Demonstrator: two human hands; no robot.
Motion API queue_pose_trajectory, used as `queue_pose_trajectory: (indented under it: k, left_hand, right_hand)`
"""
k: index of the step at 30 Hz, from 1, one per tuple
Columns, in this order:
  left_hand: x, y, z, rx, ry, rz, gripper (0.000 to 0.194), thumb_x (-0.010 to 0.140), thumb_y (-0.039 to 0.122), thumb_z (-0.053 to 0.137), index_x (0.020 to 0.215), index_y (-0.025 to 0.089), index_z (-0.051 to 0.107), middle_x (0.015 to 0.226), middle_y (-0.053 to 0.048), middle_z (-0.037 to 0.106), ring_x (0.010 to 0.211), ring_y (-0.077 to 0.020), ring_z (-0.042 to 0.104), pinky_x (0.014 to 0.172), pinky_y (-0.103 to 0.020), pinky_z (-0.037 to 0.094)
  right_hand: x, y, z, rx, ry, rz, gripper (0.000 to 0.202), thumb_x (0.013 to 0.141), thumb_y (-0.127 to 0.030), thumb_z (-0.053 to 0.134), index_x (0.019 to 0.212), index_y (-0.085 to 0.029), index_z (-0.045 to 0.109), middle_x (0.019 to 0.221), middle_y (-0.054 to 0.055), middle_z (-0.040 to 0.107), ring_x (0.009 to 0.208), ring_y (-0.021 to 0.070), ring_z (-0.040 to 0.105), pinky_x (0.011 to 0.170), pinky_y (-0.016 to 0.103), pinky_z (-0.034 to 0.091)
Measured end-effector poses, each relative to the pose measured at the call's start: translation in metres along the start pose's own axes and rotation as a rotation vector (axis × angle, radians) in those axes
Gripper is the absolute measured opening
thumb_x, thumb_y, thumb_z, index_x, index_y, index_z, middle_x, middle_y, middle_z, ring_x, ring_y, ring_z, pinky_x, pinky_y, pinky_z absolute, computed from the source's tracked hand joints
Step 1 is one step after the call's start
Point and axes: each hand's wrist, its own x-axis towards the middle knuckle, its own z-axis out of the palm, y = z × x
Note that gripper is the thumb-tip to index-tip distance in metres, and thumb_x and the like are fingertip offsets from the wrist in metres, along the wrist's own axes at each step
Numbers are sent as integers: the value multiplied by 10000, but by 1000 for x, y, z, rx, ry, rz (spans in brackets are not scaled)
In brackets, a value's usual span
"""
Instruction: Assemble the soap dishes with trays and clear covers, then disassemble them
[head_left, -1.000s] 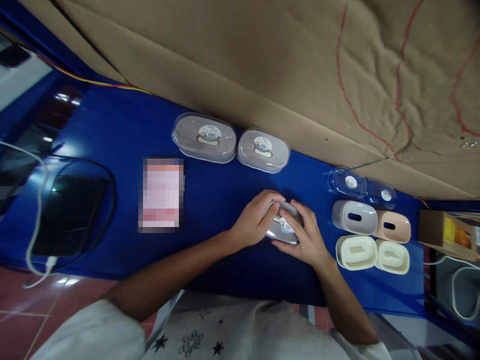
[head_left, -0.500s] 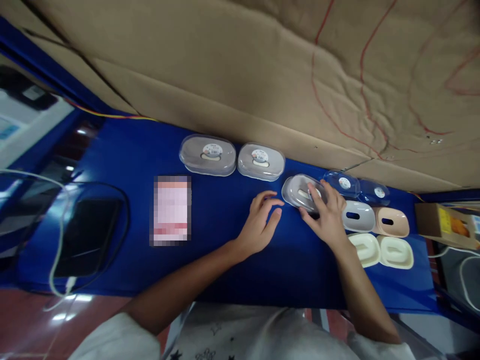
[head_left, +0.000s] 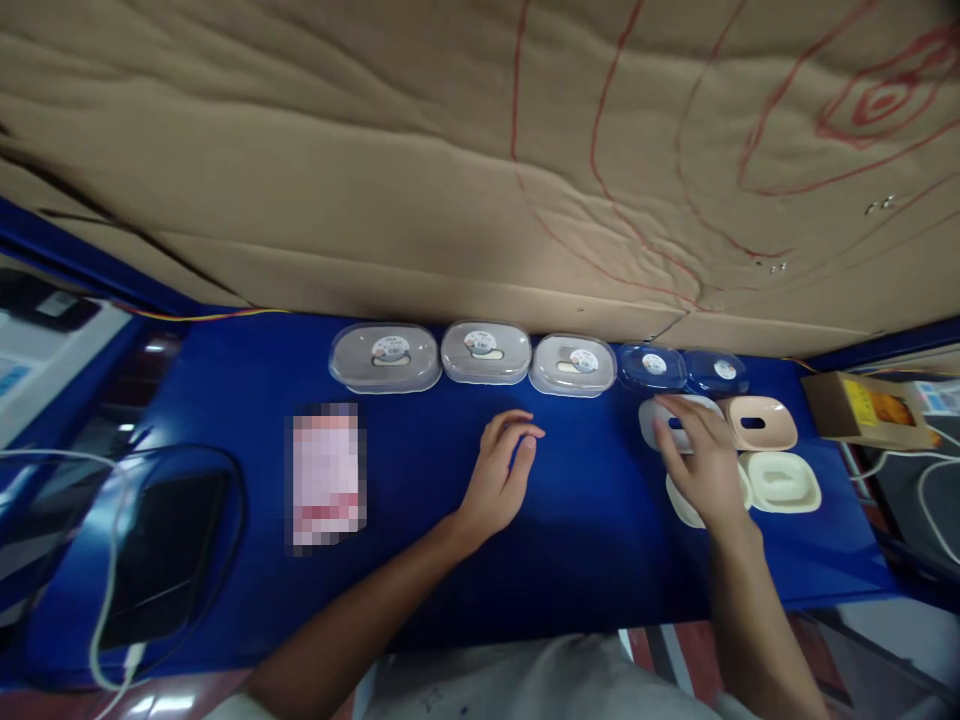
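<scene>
My left hand point(head_left: 501, 475) hovers over the middle of the blue table, empty, with fingers loosely curved and thumb apart. My right hand point(head_left: 703, 460) is over a grey slotted tray point(head_left: 651, 432), thumb and fingertips at its near edge and top; I see no firm grip. Partly under that hand lies a cream base point(head_left: 686, 507). Beside these sit a peach slotted tray point(head_left: 780, 428) and a second cream base point(head_left: 786, 483). Behind them lie two clear lids, a left one point(head_left: 637, 368) and a right one point(head_left: 705, 372), with round stickers.
Three closed grey boxes with clear lids, a left one point(head_left: 360, 362), a middle one point(head_left: 499, 358) and a right one point(head_left: 547, 372), line the cardboard wall point(head_left: 337, 200). A blurred pink card point(head_left: 326, 475), a black tablet point(head_left: 169, 560) with cables, and a cardboard box point(head_left: 862, 410) lie to the sides.
The third closed box now stands in the back row, released by my right hand. That hand has moved right to the grey slotted tray. My left hand stays much the same; the view has shifted.
</scene>
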Motion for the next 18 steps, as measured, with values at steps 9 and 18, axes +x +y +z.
queue_pose_trajectory:
  k: [9, 18]
  left_hand:
    - [-3, 2, -4, 26, -40, 20, 248, 1145, 332, 454, 1184, 263, 689, 1330, -90, 628, 1281, -253, 604, 1143, -495, 480]
    - [-15, 8, -2, 179, -153, 177, 294, 1121, 292, 492, 1396, 266, 595, 1476, -124, 579, 1389, -287, 563, 1174, -516, 456]
  right_hand:
    - [-123, -42, 6, -51, 10, 206, 225, 1058, -289, 607, 1213, -252, 765, 1176, 122, 778, 1099, 330, 749, 933, 524, 619]
    - [-31, -88, 13, 346, -183, -341, 543, 1002, -89, 486, 1455, -343, 645, 1397, 20, 742, 1305, 251, 696, 1084, 477, 605]
